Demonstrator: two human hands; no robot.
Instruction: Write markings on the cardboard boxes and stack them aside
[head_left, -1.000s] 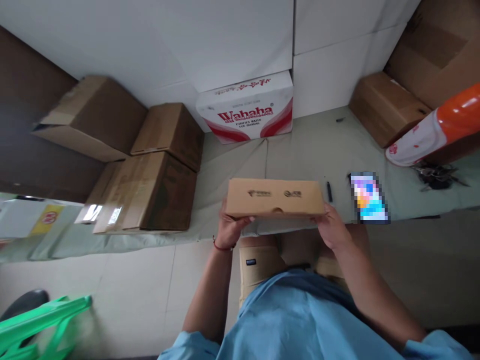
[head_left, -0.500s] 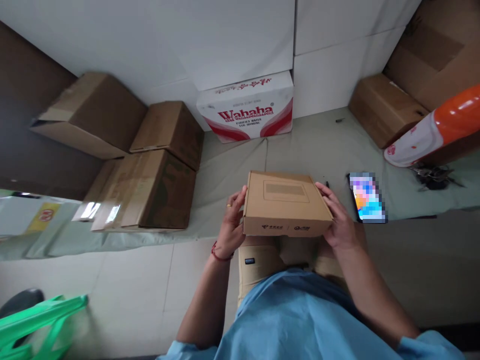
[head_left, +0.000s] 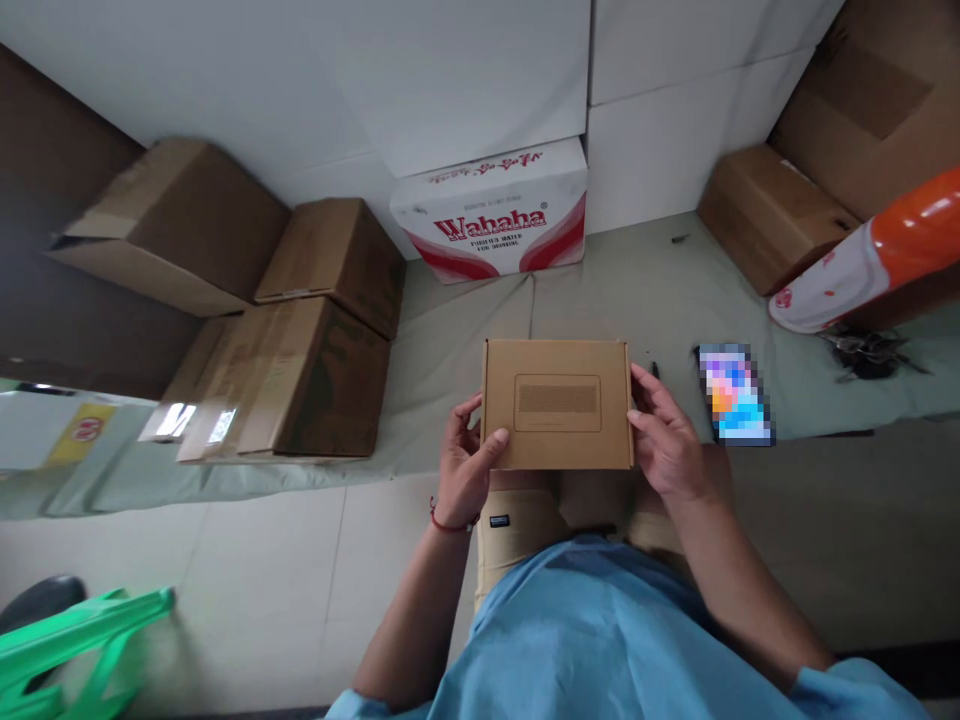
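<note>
Between my hands is a small brown cardboard box (head_left: 556, 445), its broad printed face turned up toward me. A rounded rectangle with a dotted band is printed on that face. My left hand (head_left: 466, 450) grips the left edge, thumb on the printed face and fingers behind. At the opposite edge my right hand (head_left: 666, 435) is closed on the box, thumb at the near right side. The fingers behind the box are partly hidden. A phone (head_left: 735, 395) with a blurred, lit screen lies to the right of my right hand.
Several cardboard boxes (head_left: 322, 380) are stacked at the left. A white and red Wahaba carton (head_left: 499, 225) stands against the wall. At the right are another brown box (head_left: 772, 215), an orange and white cylinder (head_left: 862, 260) and keys (head_left: 866, 352). A green stool (head_left: 82, 640) stands on the floor.
The small box has been tilted so its printed face is turned more toward me and its front side is hidden. My left thumb has moved onto the face.
</note>
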